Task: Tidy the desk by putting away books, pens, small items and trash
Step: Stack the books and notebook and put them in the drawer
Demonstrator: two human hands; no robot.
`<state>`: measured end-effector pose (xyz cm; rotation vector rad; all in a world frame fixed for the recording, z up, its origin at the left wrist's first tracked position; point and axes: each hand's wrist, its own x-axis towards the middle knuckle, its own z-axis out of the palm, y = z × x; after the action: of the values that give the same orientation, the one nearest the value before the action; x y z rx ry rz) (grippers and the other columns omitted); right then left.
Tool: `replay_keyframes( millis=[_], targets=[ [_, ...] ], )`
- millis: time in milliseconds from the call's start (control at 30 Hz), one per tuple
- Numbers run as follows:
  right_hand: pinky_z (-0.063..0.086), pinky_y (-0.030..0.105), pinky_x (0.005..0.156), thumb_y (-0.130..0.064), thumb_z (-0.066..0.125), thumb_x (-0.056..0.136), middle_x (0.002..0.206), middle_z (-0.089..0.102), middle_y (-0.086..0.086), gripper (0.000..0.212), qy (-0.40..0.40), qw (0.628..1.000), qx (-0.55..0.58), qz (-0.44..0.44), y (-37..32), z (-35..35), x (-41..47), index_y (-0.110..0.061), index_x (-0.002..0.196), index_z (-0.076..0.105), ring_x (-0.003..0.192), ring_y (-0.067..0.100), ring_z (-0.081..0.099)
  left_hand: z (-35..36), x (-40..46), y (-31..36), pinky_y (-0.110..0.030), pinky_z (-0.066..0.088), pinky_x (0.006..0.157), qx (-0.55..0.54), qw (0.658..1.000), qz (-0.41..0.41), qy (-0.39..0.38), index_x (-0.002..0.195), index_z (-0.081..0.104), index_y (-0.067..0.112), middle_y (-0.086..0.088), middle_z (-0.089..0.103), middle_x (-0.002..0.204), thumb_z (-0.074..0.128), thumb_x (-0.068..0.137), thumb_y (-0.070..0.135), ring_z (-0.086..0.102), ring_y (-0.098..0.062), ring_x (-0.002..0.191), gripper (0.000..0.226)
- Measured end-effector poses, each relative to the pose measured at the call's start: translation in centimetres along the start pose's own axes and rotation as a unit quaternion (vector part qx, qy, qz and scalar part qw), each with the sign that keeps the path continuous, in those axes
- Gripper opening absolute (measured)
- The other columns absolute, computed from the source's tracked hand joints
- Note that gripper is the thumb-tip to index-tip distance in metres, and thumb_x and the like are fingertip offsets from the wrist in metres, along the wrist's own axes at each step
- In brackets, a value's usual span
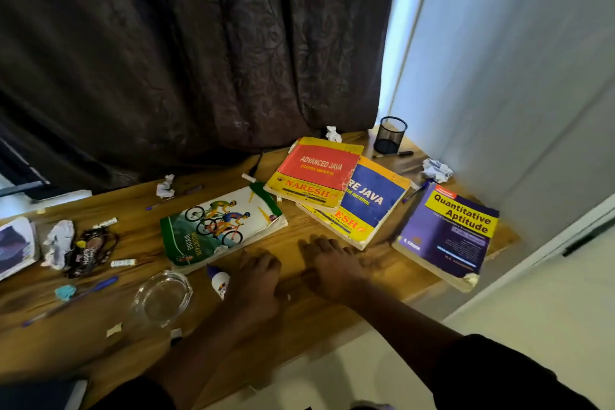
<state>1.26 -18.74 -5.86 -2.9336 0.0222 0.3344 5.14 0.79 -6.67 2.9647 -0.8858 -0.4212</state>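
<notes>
- The left hand (258,280) lies flat on the brown wooden desk (332,319), fingers loose, holding nothing.
- The right hand (332,268) lies flat beside it, fingers spread, holding nothing too.
- The green and white bike book (221,226) sits just past the left fingers, long side slanting up to the right.
- A small white glue bottle with a blue cap (219,280) lies right beside the left hand.
- The red and yellow Java book (316,173) rests on top of the blue and yellow Java book (369,206), beyond the right hand.
- The purple maths book (449,233) lies far right, near the desk edge.
- The black mesh pen cup (390,135) stands upright at the back corner.
- Crumpled white paper balls (436,170) and a blue pen (86,291) lie around.
</notes>
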Motion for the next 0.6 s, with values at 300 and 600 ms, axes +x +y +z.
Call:
replay_keyframes(
  millis=[300,600],
  targets=[
    [0.033,0.055,0.115,-0.05,0.065,0.091,0.161,0.024,0.016,0.08,-0.019,0.998,-0.042,-0.044,2.2,-0.7,1.7,-0.029,0.156,0.023,0.147,0.04,0.028,-1.2,2.0,0.8,-0.045,0.027,0.119,0.002,0.999,-0.032,0.038,0.151,0.04,0.028,0.001,0.038,0.158,0.061,0.091,0.054,0.038,-0.029,0.143,0.069],
    [0.051,0.047,0.1,-0.033,0.068,0.086,0.148,0.046,0.01,0.067,-0.019,0.988,-0.009,-0.152,3.7,-4.2,7.9,-0.02,0.148,0.043,0.136,0.034,0.044,-4.3,6.8,-2.0,-0.05,0.05,0.101,0.093,0.979,-0.166,0.078,0.145,0.047,0.008,-0.018,0.049,0.142,0.083,0.069,0.02,0.05,-0.04,0.129,0.085]
  ],
)
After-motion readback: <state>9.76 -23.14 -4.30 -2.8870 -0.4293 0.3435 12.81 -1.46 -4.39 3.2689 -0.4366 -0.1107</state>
